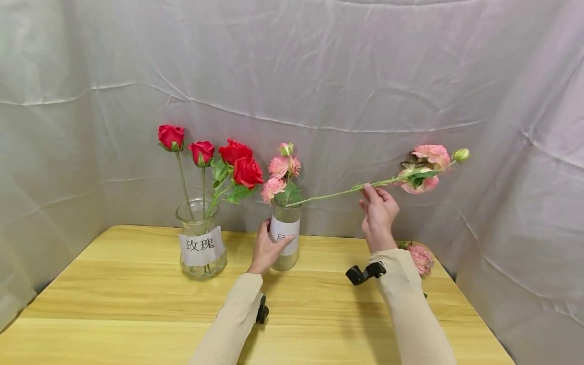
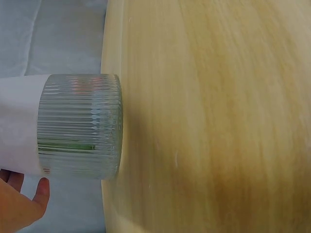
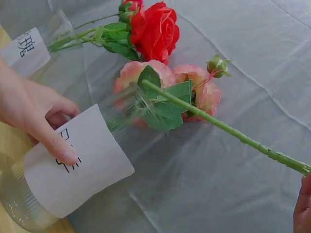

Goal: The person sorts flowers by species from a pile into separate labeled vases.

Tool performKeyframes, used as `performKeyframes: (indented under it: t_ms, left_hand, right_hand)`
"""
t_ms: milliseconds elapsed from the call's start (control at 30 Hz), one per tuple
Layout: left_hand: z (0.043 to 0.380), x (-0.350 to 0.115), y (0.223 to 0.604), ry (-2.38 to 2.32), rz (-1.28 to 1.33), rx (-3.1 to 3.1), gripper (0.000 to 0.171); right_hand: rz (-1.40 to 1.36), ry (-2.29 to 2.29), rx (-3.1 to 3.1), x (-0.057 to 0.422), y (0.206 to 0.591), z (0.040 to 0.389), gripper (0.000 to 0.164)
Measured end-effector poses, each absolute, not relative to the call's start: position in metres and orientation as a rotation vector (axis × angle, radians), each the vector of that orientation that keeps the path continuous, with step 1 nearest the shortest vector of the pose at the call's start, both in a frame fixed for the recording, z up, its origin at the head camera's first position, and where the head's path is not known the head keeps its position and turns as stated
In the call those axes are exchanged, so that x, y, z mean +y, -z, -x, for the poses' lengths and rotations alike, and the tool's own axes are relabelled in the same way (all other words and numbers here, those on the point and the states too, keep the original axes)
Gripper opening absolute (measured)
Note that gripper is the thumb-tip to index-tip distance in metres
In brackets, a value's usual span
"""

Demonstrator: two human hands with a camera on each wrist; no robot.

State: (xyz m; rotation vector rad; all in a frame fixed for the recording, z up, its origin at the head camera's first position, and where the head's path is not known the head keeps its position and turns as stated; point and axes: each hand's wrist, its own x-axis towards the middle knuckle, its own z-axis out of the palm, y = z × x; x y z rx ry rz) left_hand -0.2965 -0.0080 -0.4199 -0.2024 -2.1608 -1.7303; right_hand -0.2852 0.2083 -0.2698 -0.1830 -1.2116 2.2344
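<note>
My left hand [image 1: 266,249] grips a ribbed glass vase [image 1: 286,261] with a white paper label, thumb across the front. In the left wrist view the vase [image 2: 80,128] stands on the table, a green stem visible through its glass. Pink flowers [image 1: 279,170] with a bud and green leaves rise from its mouth. To the right, my right hand [image 1: 380,215] pinches the long green stem [image 1: 333,194] of another pink flower [image 1: 431,157], held aslant with its blooms at the upper right. The stem's cut end [image 3: 148,83] overlaps the leaves at the vase mouth in the right wrist view.
A wider glass vase [image 1: 203,271] with a labelled paper holds several red roses [image 1: 234,151] on the left. Another pink flower [image 1: 421,258] lies on the wooden table [image 1: 150,299] near its right edge, partly behind the right forearm. Grey cloth [image 1: 319,66] hangs behind.
</note>
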Motion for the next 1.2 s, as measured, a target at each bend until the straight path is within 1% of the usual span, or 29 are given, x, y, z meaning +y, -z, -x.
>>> performKeyframes:
  t_ms: [367,767,1200]
  left_hand:
    - [0.296,-0.008,0.420,1.735,0.204,-2.161,0.071]
    - [0.293,-0.008,0.417,1.727,0.204,-2.166,0.071]
    - [0.294,-0.008,0.417,1.742,0.196,-2.176,0.072]
  right_hand:
    - [0.088,-2.129,-1.333,0.192,0.264,0.294,0.014]
    - [-0.075,-1.886,-1.574,0.169,0.261,0.298,0.011]
    - [-0.185,-1.695,-1.828,0.137,0.260,0.303,0.017]
